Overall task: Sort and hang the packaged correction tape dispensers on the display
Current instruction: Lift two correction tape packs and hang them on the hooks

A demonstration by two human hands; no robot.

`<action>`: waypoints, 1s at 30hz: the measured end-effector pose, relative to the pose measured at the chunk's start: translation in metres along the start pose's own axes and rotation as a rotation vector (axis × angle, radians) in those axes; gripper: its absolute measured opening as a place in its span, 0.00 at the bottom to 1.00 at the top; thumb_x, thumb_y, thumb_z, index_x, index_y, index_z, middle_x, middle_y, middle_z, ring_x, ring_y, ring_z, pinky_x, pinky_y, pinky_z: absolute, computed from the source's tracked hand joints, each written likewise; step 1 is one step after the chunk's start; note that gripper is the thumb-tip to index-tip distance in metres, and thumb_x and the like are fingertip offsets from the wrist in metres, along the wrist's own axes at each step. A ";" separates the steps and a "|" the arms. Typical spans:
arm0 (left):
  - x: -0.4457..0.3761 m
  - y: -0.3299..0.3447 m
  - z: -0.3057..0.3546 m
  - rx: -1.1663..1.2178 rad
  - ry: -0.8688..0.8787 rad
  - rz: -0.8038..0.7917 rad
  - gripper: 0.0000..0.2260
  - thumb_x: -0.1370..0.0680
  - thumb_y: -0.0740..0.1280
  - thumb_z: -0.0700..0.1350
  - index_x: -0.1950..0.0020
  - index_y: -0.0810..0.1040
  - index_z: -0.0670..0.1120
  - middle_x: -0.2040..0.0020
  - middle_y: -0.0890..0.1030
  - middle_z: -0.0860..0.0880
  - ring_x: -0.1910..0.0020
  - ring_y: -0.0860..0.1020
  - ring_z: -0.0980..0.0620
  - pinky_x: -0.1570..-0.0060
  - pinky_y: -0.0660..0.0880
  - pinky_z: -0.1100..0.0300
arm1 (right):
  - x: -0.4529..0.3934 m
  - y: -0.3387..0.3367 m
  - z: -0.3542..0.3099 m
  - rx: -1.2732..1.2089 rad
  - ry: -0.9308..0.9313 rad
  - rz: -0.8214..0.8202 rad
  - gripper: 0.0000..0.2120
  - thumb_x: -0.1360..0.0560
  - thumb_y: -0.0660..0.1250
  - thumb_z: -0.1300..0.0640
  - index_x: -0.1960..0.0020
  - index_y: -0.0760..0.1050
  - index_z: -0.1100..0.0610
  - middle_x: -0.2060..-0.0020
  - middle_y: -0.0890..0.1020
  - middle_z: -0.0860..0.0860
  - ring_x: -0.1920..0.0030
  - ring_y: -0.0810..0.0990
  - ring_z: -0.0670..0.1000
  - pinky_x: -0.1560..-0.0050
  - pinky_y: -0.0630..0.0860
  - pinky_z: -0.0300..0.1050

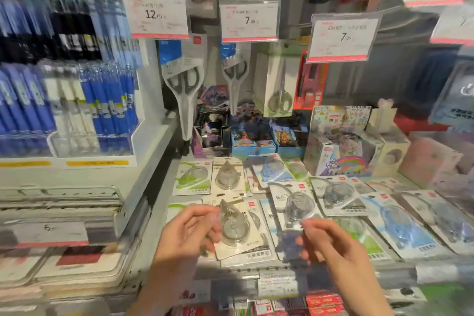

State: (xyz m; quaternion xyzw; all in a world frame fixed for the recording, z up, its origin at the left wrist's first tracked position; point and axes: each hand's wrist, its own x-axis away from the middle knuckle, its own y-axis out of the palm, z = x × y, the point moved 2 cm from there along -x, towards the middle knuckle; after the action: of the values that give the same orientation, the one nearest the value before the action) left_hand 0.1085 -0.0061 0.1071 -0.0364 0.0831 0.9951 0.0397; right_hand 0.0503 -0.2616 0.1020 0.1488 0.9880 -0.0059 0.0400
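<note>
your left hand (188, 229) is pinching a beige card pack with a clear teardrop-shaped correction tape blister (234, 226) by its left edge, fingers curled round the card, holding it just above the front edge of the grey metal shelf (159, 213). your right hand (331, 246) is pinching the lower end of a white card pack with a clear round blister (295, 206) between thumb and fingertips, though blur is hiding exactly how the fingers are lying. these packs are looking light and stiff in the card but slick and a little crushable at the plastic bubble, so you are better off gripping the flat card margin, and probably the top end near the hang hole when you are feeding a peg. more packs are lying flat and overlapping across the shelf: a green-printed pack (193, 179) near the back left corner, blue-printed packs (407, 223) toward the right edge. behind them, open cardboard display boxes (252, 147) are holding small colourful card packets, and clear trays (89, 145) on the left shelf are holding blue and white pens (107, 100) upright. packaged scissors (186, 84) are hanging above.
</note>
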 end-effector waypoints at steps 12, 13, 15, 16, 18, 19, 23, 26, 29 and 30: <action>-0.159 -0.021 -0.037 -0.645 -0.133 0.088 0.05 0.21 0.67 0.49 0.49 0.82 0.52 0.62 0.83 0.53 0.64 0.77 0.48 0.59 0.74 0.53 | -0.166 0.088 0.021 0.442 0.015 -0.265 0.06 0.18 0.65 0.58 0.48 0.81 0.51 0.57 0.86 0.49 0.56 0.85 0.51 0.52 0.83 0.48; -0.168 -0.021 -0.039 -0.741 -0.137 0.074 0.07 0.21 0.67 0.52 0.48 0.81 0.51 0.64 0.82 0.54 0.64 0.78 0.49 0.57 0.75 0.52 | -0.175 0.093 0.023 0.526 0.015 -0.274 0.06 0.18 0.64 0.57 0.47 0.81 0.52 0.56 0.86 0.49 0.55 0.85 0.51 0.52 0.82 0.46; -0.185 -0.018 -0.043 -0.803 -0.159 0.042 0.14 0.21 0.66 0.55 0.49 0.80 0.45 0.71 0.78 0.55 0.70 0.75 0.51 0.62 0.76 0.51 | -0.191 0.102 0.024 0.686 0.019 -0.274 0.07 0.19 0.65 0.53 0.44 0.79 0.53 0.52 0.85 0.50 0.51 0.84 0.52 0.50 0.80 0.46; -0.192 -0.016 -0.044 -0.822 -0.163 0.034 0.17 0.21 0.65 0.58 0.53 0.80 0.44 0.74 0.77 0.55 0.74 0.74 0.53 0.67 0.74 0.54 | -0.197 0.106 0.024 0.750 0.023 -0.269 0.09 0.19 0.65 0.50 0.43 0.78 0.53 0.50 0.85 0.50 0.48 0.83 0.54 0.47 0.79 0.48; -0.201 -0.009 -0.046 -0.935 -0.161 0.044 0.22 0.22 0.63 0.64 0.63 0.77 0.47 0.78 0.77 0.53 0.80 0.74 0.53 0.72 0.70 0.60 | -0.204 0.113 0.025 0.821 0.033 -0.260 0.13 0.19 0.65 0.45 0.42 0.77 0.54 0.47 0.84 0.52 0.44 0.81 0.57 0.43 0.77 0.50; -0.205 -0.007 -0.048 -1.013 -0.146 0.053 0.24 0.23 0.62 0.66 0.66 0.76 0.48 0.78 0.77 0.51 0.80 0.75 0.52 0.72 0.70 0.59 | -0.206 0.117 0.025 0.842 0.038 -0.267 0.16 0.19 0.65 0.43 0.40 0.76 0.54 0.45 0.84 0.53 0.43 0.81 0.58 0.43 0.76 0.50; -0.214 -0.001 -0.057 -1.050 -0.100 0.063 0.24 0.24 0.67 0.64 0.68 0.74 0.46 0.73 0.77 0.45 0.73 0.77 0.46 0.63 0.77 0.48 | -0.207 0.122 0.029 0.809 0.060 -0.290 0.22 0.20 0.66 0.41 0.32 0.74 0.55 0.42 0.84 0.53 0.41 0.81 0.57 0.42 0.77 0.50; -0.215 -0.001 -0.059 -0.785 -0.140 0.078 0.19 0.26 0.73 0.59 0.56 0.77 0.42 0.74 0.75 0.53 0.77 0.73 0.53 0.72 0.70 0.51 | -0.210 0.117 0.028 0.679 0.054 -0.269 0.22 0.20 0.69 0.45 0.31 0.72 0.55 0.54 0.83 0.49 0.51 0.82 0.52 0.52 0.76 0.47; -0.209 0.001 -0.047 -0.515 -0.143 0.094 0.17 0.27 0.76 0.56 0.44 0.75 0.51 0.72 0.82 0.57 0.77 0.77 0.60 0.75 0.71 0.57 | -0.212 0.114 0.021 0.418 0.073 -0.227 0.26 0.20 0.71 0.48 0.28 0.69 0.56 0.53 0.84 0.51 0.55 0.83 0.47 0.56 0.78 0.43; -0.208 0.003 -0.042 -0.436 -0.131 0.088 0.18 0.27 0.77 0.55 0.43 0.75 0.51 0.66 0.85 0.56 0.72 0.82 0.57 0.72 0.75 0.54 | -0.212 0.113 0.018 0.336 0.072 -0.214 0.28 0.21 0.72 0.48 0.26 0.67 0.56 0.51 0.84 0.53 0.53 0.84 0.47 0.52 0.80 0.45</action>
State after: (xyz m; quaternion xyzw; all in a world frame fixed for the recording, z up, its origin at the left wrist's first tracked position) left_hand 0.3177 -0.0310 0.0831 0.0243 -0.1352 0.9905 -0.0074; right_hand 0.2871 -0.2163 0.1013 0.0479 0.9841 -0.1696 -0.0216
